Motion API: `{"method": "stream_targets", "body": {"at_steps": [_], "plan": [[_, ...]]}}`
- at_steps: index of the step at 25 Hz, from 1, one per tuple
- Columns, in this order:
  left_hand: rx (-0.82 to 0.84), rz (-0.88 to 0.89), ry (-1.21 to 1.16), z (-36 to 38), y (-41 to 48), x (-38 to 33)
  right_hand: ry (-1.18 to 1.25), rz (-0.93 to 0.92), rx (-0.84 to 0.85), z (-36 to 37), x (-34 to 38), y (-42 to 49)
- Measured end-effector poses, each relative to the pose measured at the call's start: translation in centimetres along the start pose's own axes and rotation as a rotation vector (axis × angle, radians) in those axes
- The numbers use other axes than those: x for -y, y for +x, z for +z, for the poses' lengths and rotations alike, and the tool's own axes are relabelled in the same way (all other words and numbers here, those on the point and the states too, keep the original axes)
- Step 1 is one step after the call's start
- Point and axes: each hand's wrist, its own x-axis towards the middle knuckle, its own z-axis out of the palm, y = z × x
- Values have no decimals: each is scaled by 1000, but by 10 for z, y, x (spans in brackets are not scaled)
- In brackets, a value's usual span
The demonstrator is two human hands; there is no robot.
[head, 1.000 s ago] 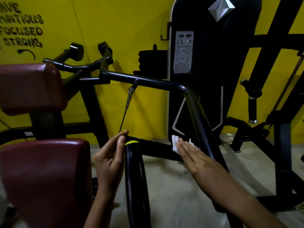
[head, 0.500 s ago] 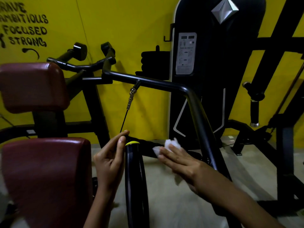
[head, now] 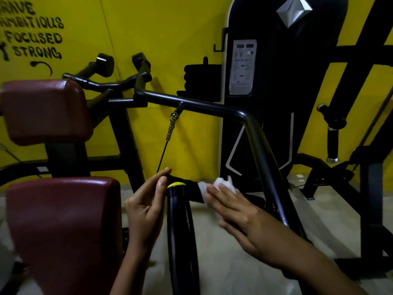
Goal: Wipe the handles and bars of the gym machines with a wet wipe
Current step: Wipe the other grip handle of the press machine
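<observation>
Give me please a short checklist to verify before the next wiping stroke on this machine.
1. Wet wipe under the fingers of the right hand: ok.
2. Wet wipe pressed on the short black bar: ok.
3. Left hand touching the top of the yellow-capped handle: ok.
4. Wet wipe moist enough: cannot tell.
5. Yellow-capped handle already wiped: cannot tell.

The wet wipe (head: 224,184) is white and crumpled, pressed against a short black bar (head: 190,189) under the flat fingers of the right hand (head: 240,213), with part of it bunched above the fingertips. Whether it wraps round that bar is hard to tell. Just left of it is the black handle (head: 180,231) with a yellow-green end cap (head: 176,185). Behind them, a long dark bent bar (head: 212,107) runs across, then slopes down to the right.
</observation>
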Motion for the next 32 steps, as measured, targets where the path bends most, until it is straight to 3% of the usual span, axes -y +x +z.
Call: {"method": "stream_targets", "body": {"at_steps": [3, 7, 13, 18, 24, 30, 32], "plan": [[19, 1, -16, -3, 1, 1, 31, 148, 15, -14, -10, -23], [32, 2, -33, -2, 1, 0, -15, 205, 26, -10, -13, 4], [35, -5, -1, -4, 1, 1, 59, -41, 30, 0, -7, 4], [104, 7, 3, -10, 4, 1, 9, 42, -101, -4, -22, -7], [155, 12, 20, -18, 2, 3, 233, 119, 10, -9, -6, 57], [127, -76, -45, -25, 1, 1, 397, -135, 125, -12, -10, 75], [138, -86, -23, -26, 2, 1, 451, -139, 116, -20, -22, 67]]}}
